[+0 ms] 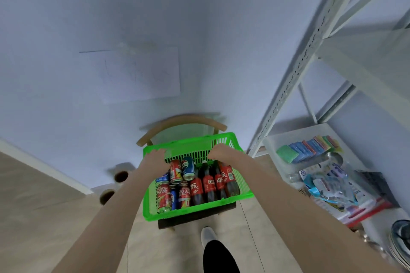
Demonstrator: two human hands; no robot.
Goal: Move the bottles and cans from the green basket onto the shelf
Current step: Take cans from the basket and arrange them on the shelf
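Head view: green basket (pixel 195 211) on chair (pixel 182 121), centre, packed: cans (pixel 175 172) left, bottles (pixel 208 185) right. Left grip (pixel 156 157) and right grip (pixel 219 152) both curl over its far rim. Shelf (pixel 295 73) at right shows no drinks. I'd say nothing's transferred yet, so the full load remains.

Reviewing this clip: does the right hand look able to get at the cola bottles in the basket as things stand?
Probably yes: the right hand grips the green basket rim right by the cola bottles, which lie uncovered; it must let go first.
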